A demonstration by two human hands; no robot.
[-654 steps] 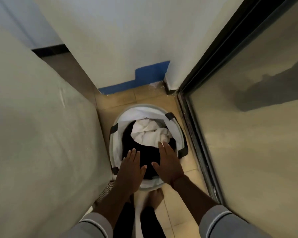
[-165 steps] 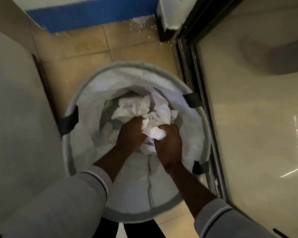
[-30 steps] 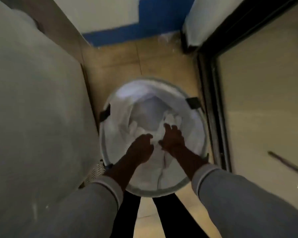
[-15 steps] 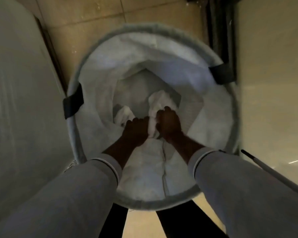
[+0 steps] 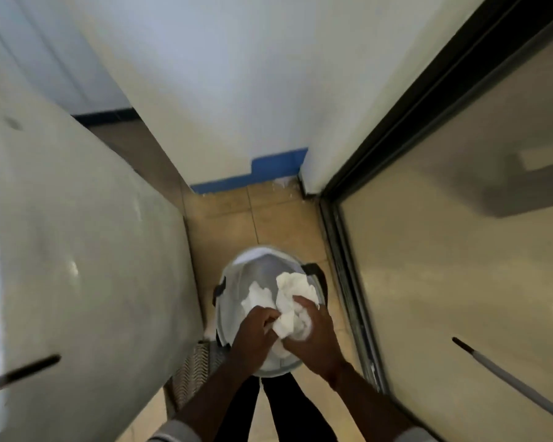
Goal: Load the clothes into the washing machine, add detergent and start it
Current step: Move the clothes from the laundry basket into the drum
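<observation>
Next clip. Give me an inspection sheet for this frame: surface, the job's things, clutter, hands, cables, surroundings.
Surface: tan tiled floor, a narrow strip between the two sides.
Job's things: round white fabric laundry basket with black handles stands on the floor; white crumpled cloth is held over its opening.
Clutter: patterned mat lies beside the basket, at the person's feet.
Hands: left hand and right hand both grip the cloth.
Cables: nothing seen.
Surroundings: pale grey panel on the left; black-framed glass door on the right; white wall with blue skirting ahead.
</observation>
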